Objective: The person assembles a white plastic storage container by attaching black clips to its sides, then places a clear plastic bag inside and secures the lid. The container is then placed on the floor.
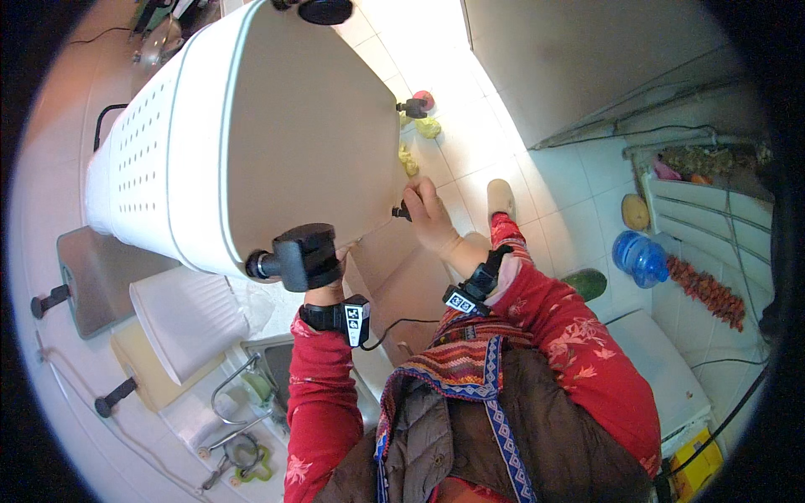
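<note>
Tiled room seen from above: a pale tiled floor fills the far and right part of the view, and a low table with a sink lies at near left. A large white perforated bin, tipped so that its flat base faces the viewer, occupies the far left centre. Black caster wheels are fixed at the corners of the base.

The left hand is clenched on the near caster, which partly hides the fingers. The right hand grasps a smaller black caster stub at the right edge of the base, with the fingers curled round it. A third caster shows farther along the same edge, and a fourth at the far top. Both wrists carry black bands with small tagged boxes.

On the floor at right stand a blue water bottle and a dark green melon; a string of red chillies hangs just beyond them. A grey tray and a white ribbed lid lie on the table at left.
</note>
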### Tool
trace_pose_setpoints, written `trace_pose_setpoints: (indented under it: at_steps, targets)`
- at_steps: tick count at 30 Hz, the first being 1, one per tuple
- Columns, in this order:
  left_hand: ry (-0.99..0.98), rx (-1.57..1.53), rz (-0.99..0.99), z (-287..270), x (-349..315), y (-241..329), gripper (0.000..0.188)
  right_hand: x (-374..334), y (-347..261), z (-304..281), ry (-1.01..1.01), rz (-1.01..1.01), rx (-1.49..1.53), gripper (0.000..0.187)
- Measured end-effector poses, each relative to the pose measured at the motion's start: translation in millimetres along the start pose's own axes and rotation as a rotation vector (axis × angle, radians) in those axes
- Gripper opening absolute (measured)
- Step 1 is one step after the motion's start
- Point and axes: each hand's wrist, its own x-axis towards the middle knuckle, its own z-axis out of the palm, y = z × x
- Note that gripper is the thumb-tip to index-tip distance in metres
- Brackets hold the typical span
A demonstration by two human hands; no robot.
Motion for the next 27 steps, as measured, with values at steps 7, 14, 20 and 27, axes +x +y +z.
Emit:
trace_pose_setpoints:
  at_steps: [7,14,20,27]
  targets:
    - [-0.131,0.053,0.103,17,15,26,0.046,15,-32,-46,-0.226,-0.636,-0.540,0.050]
    - [-0.622,0.480,-0.057,-31,53,15,0.035,35,-18,-54,-0.285,-0.724,-0.734,0.049]
    - [-0.534,0.364,0.054,-4,64,13,0.032,44,-13,-51,-0.262,-0.664,-0.653,0.043]
    - [-0.501,0.499,-0.042,36,63,73,0.032,30,-36,-33,-0.207,0.056,-0.390,0.046]
